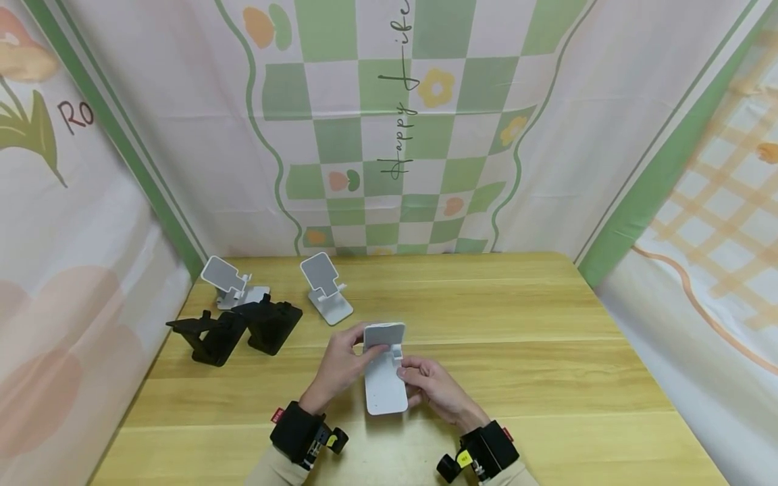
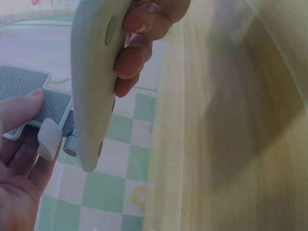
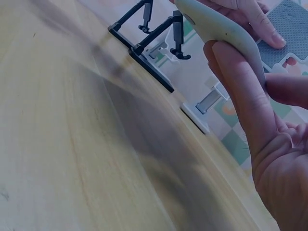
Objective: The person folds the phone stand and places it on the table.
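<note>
A white phone stand point(image 1: 385, 390) with a grey padded top plate is held up in both hands over the front middle of the table. My left hand point(image 1: 345, 359) pinches the top plate, its thumb on the grey pad point(image 2: 33, 82) and fingers behind. On the right edge of the base, my right hand point(image 1: 442, 393) grips with thumb and fingers; in the right wrist view its fingers point(image 3: 240, 86) lie against the underside. The left wrist view shows the hinge point(image 2: 70, 142) and a white lip point(image 2: 48, 139) between plate and base.
Two black phone stands point(image 1: 220, 337) point(image 1: 275, 329) stand at the table's left. Behind them is a white phone stand point(image 1: 243, 295), with another white one point(image 1: 331, 307) farther right. A patterned cloth point(image 1: 389, 135) hangs along the table's back edge.
</note>
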### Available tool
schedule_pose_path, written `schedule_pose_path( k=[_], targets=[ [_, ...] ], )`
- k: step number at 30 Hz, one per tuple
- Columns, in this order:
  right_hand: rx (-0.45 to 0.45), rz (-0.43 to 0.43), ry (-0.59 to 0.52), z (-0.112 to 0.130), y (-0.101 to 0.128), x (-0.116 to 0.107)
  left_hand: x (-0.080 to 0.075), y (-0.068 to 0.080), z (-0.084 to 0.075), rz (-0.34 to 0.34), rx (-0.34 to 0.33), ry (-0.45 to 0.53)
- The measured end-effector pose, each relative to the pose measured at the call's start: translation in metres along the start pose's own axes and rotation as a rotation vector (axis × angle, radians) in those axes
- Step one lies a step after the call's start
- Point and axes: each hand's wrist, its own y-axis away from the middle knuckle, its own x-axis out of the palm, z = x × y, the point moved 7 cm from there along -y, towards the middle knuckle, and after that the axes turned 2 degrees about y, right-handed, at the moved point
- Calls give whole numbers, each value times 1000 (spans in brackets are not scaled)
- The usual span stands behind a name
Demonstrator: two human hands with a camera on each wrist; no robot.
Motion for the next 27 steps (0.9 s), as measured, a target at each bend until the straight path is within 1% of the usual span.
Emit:
schedule_pose_path(
  k=[11,15,20,24,27],
  targets=[
    [4,8,-7,-3,-1,1,-1,0,0,-13,19,-17],
    [6,5,-8,-2,-1,1,0,0,1,-4,14,-16],
    [10,1,-9,-3,0,1,1,0,-2,1,18,-23],
    [9,-17,6,-2,-1,0,0,-1,-10,-32,51,-86],
    [14,-49,29,-2,-1,-3,-4,-2,-21,-81,124,-190]
  ],
)
